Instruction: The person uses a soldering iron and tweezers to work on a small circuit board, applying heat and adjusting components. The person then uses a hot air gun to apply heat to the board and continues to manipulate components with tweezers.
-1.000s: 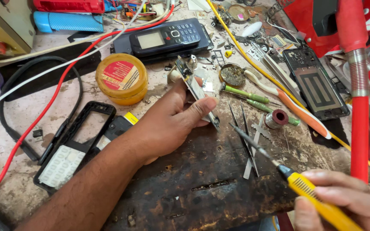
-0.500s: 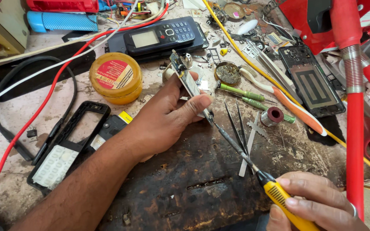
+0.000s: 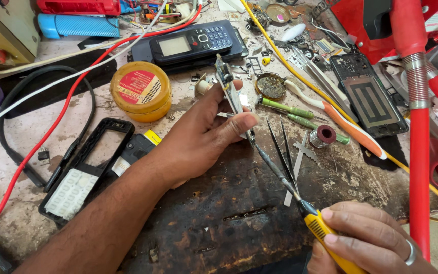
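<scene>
Head view | left grip pinches circuit board | right grip clasps screwdriver | yellow tin lidded

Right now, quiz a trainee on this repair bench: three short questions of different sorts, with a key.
1. True or false: the left hand holds the circuit board on its edge.
2. The tip of the yellow-handled soldering iron in the right hand meets: A) the yellow tin B) the board's lower end C) the tweezers
3. What lies left of the forearm?

Key:
1. True
2. B
3. An empty black phone housing with a keypad.
</scene>
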